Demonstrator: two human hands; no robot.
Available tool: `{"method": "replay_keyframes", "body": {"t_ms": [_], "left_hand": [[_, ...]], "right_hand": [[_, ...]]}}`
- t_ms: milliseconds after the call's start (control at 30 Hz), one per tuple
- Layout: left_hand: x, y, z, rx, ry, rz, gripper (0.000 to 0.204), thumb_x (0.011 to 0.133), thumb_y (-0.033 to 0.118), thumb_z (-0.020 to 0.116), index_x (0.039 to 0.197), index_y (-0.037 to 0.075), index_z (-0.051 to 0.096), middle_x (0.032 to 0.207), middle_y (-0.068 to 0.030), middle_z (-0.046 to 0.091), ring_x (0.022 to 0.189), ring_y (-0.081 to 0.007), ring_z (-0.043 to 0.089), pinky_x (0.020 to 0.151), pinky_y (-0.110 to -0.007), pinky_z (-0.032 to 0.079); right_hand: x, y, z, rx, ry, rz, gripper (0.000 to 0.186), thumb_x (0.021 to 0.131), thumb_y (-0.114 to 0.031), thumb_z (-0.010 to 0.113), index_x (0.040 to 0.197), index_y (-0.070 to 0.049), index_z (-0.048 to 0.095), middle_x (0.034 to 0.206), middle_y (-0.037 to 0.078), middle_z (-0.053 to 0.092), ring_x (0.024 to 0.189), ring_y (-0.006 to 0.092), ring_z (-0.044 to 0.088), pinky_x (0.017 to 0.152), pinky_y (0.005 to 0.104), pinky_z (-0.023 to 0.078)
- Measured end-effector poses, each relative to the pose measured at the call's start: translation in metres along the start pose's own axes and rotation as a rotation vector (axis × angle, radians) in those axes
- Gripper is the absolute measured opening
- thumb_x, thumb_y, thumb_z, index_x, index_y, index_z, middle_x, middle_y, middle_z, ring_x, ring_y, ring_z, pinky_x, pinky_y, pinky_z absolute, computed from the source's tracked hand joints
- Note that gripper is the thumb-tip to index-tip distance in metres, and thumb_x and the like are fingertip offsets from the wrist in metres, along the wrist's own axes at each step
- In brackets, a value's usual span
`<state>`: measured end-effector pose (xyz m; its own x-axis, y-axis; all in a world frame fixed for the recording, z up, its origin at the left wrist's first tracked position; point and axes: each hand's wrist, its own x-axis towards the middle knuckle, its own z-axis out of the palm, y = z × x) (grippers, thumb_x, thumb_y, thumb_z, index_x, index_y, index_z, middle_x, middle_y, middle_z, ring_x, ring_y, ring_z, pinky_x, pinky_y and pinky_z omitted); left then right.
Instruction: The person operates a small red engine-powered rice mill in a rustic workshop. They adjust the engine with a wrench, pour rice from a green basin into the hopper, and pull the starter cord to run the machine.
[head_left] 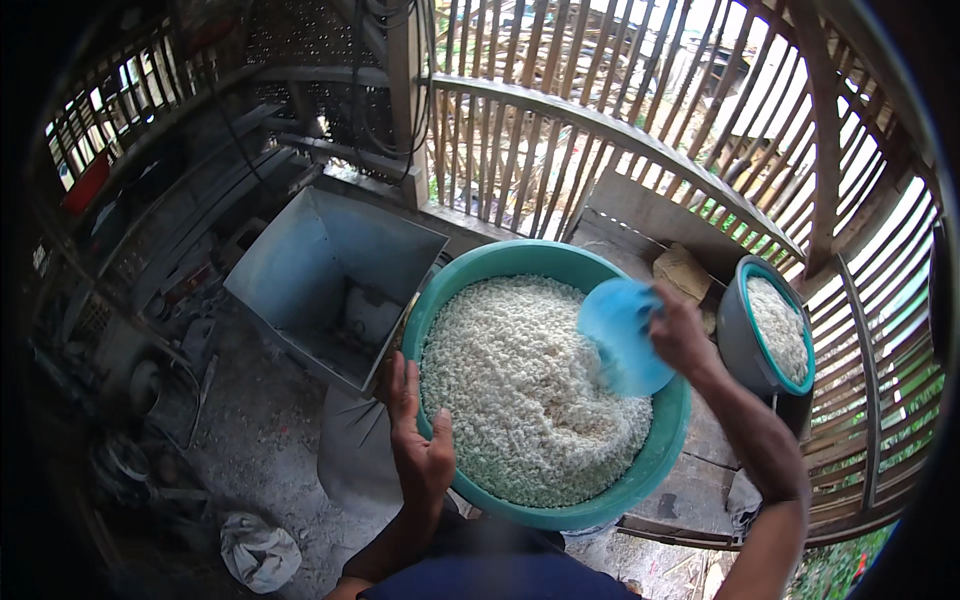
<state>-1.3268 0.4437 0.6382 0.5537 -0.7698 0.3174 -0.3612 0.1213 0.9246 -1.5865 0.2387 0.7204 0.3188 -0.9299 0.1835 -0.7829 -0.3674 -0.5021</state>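
Observation:
A large teal basin [429,311] heaped with white grain [510,380] sits in front of me. My right hand [678,330] grips a light blue plastic scoop [620,340], whose lower edge is dug into the grain at the basin's right side. My left hand [422,430] rests against the basin's left side, fingers stretched out and the thumb apart from them. Just beyond it on the left stands an open square metal hopper [285,260], with an indistinct pale shape at its bottom.
A grey bucket with a teal rim [740,330], full of white grain, stands on wooden boards [690,485] at right, near a tan sack [680,265]. A crumpled white sack [258,550] lies on the floor. Slatted wooden walls surround the space; dark clutter lines the left.

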Motion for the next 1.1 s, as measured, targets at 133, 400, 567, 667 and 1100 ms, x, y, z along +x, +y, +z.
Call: {"method": "replay_keyframes", "body": {"t_ms": [133,400,567,667,1100], "left_hand": [[0.007,-0.004,0.002,0.243,-0.049,0.134,0.058,0.086,0.000,0.043,0.143,-0.005,0.035,0.152,-0.0230,0.028,0.143,-0.0402,0.023,0.116,-0.049,0.021],[0.018,0.002,-0.016,0.213,-0.157,0.233,0.060,0.093,0.014,0.054,0.147,-0.002,0.031,0.155,-0.0207,0.024,0.144,-0.0343,0.023,0.115,-0.043,0.023],[0.022,0.021,-0.033,-0.100,-0.313,0.271,0.051,0.091,0.017,0.060,0.136,-0.003,0.047,0.147,-0.0231,0.038,0.138,-0.0377,0.036,0.111,-0.043,0.031],[0.038,0.029,-0.040,-0.141,-0.230,0.275,0.050,0.091,0.016,0.061,0.138,0.002,0.048,0.144,-0.0188,0.045,0.135,-0.0312,0.042,0.111,-0.040,0.031],[0.188,0.035,-0.083,-0.464,0.022,0.018,0.057,0.097,0.034,0.056,0.136,-0.006,0.046,0.139,-0.0197,0.050,0.132,-0.0247,0.044,0.111,-0.031,0.030]], "right_hand": [[-0.022,-0.003,0.088,0.312,-0.012,0.026,0.028,0.082,0.000,0.049,0.107,0.001,0.060,0.090,0.024,0.067,0.082,0.0326,0.067,0.075,0.0402,0.051],[-0.039,0.001,0.092,0.786,-0.147,0.353,0.024,0.084,0.004,0.054,0.105,-0.002,0.063,0.092,0.005,0.063,0.077,0.0128,0.058,0.069,0.0249,0.047],[-0.049,0.003,0.066,0.894,0.003,0.458,0.030,0.079,0.006,0.055,0.108,0.000,0.062,0.091,0.004,0.064,0.075,0.0119,0.058,0.065,0.0254,0.048],[-0.048,-0.002,0.064,0.946,0.049,0.530,0.034,0.080,0.005,0.053,0.113,-0.001,0.061,0.093,0.007,0.065,0.078,0.0153,0.061,0.067,0.0279,0.051],[0.084,-0.158,0.067,1.193,-0.133,0.204,0.036,0.084,0.006,0.045,0.116,-0.001,0.057,0.094,0.010,0.065,0.077,0.0176,0.064,0.066,0.0293,0.054]]}}
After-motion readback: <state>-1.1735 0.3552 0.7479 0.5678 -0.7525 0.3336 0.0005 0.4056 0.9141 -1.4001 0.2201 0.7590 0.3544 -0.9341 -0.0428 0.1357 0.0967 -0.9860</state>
